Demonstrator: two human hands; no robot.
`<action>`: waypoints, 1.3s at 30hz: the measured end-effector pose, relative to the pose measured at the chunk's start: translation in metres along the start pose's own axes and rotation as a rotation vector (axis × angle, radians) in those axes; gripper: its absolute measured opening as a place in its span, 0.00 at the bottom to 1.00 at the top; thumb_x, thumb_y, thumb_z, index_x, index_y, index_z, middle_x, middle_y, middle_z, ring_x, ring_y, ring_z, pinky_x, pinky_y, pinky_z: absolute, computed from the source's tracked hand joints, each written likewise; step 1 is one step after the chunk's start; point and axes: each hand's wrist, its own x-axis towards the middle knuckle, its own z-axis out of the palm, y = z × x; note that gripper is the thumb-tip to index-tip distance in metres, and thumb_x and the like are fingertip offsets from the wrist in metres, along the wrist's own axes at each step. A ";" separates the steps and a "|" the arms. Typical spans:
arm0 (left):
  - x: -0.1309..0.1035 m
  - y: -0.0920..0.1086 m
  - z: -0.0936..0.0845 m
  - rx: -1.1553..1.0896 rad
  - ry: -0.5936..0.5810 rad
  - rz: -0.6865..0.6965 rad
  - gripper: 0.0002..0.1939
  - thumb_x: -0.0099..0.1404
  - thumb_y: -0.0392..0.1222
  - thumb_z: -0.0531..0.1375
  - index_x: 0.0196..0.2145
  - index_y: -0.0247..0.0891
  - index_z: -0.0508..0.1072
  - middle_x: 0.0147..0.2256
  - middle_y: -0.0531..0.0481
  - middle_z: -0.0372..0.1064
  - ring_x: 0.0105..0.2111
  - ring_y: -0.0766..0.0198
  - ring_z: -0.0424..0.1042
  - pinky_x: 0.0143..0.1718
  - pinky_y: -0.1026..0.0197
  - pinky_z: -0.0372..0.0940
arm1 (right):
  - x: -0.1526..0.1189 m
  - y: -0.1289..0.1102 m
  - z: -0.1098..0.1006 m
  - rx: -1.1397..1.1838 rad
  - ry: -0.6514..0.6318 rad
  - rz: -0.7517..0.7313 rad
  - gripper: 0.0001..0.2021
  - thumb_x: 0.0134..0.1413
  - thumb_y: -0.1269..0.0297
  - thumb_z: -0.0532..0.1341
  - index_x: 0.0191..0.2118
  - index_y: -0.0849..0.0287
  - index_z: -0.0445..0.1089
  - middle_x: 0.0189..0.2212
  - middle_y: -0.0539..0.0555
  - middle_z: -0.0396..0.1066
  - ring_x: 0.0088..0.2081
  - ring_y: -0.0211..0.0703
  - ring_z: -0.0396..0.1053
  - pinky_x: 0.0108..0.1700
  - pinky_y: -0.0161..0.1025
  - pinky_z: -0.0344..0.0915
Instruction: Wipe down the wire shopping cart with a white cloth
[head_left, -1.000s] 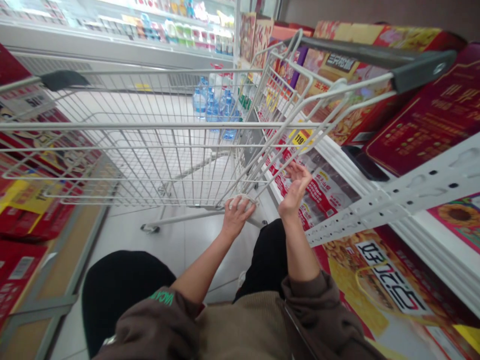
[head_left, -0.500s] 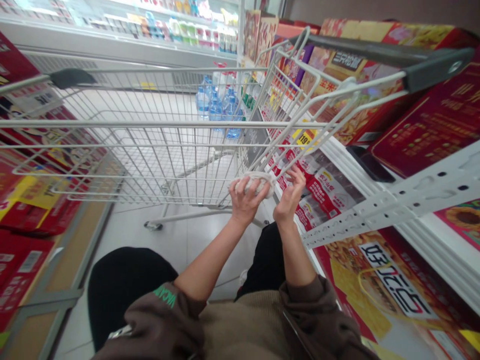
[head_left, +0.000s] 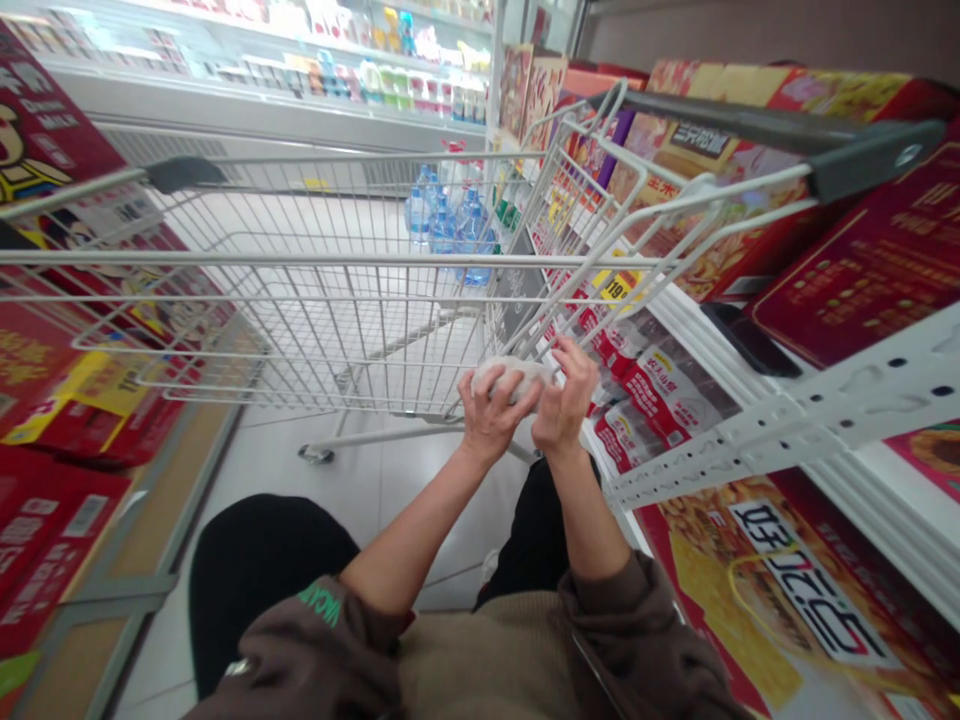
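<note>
A bunched whitish cloth lies under the curled fingers of my left hand, near the lower right corner of the wire shopping cart. My right hand is just to the right, its base close against the cloth. Its fingers are bent and raised, and whether they grip anything is hard to tell. The cart's wire bars rise right behind both hands. Part of the cloth is hidden by my left fingers.
Shelves with boxes and packed bottles run along the right. Red boxes stand at the left. Blue water bottles are beyond the cart, before a chilled display. My knees are below.
My right hand has moved left, closer to my left hand and the cloth. The whole view has shifted slightly, with the cart appearing a little lower and further right.
</note>
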 end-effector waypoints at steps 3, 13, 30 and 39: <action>-0.027 -0.013 -0.002 0.026 -0.084 0.077 0.11 0.71 0.37 0.64 0.47 0.53 0.77 0.47 0.51 0.76 0.57 0.56 0.65 0.65 0.42 0.52 | -0.003 0.001 0.006 -0.018 -0.127 -0.003 0.19 0.73 0.58 0.44 0.61 0.55 0.62 0.55 0.60 0.74 0.59 0.49 0.70 0.61 0.53 0.59; -0.011 -0.043 -0.020 0.089 -0.085 0.021 0.11 0.74 0.45 0.61 0.51 0.59 0.75 0.47 0.52 0.75 0.58 0.58 0.66 0.68 0.42 0.50 | -0.010 -0.010 0.022 -0.157 -0.230 -0.119 0.22 0.72 0.57 0.43 0.64 0.54 0.61 0.63 0.61 0.70 0.67 0.53 0.63 0.67 0.56 0.50; -0.023 -0.098 -0.042 0.176 -0.142 0.042 0.08 0.75 0.44 0.59 0.48 0.54 0.76 0.52 0.49 0.72 0.60 0.54 0.61 0.64 0.40 0.55 | -0.011 -0.035 0.062 -0.155 -0.504 -0.079 0.21 0.72 0.58 0.46 0.63 0.58 0.62 0.55 0.58 0.76 0.56 0.49 0.68 0.61 0.50 0.48; -0.043 -0.149 -0.081 0.245 0.010 -0.199 0.15 0.76 0.37 0.53 0.50 0.50 0.78 0.55 0.43 0.65 0.63 0.45 0.53 0.62 0.38 0.56 | -0.016 -0.024 0.055 -0.122 -0.397 -0.073 0.22 0.73 0.57 0.43 0.63 0.58 0.62 0.56 0.61 0.76 0.57 0.48 0.71 0.61 0.49 0.51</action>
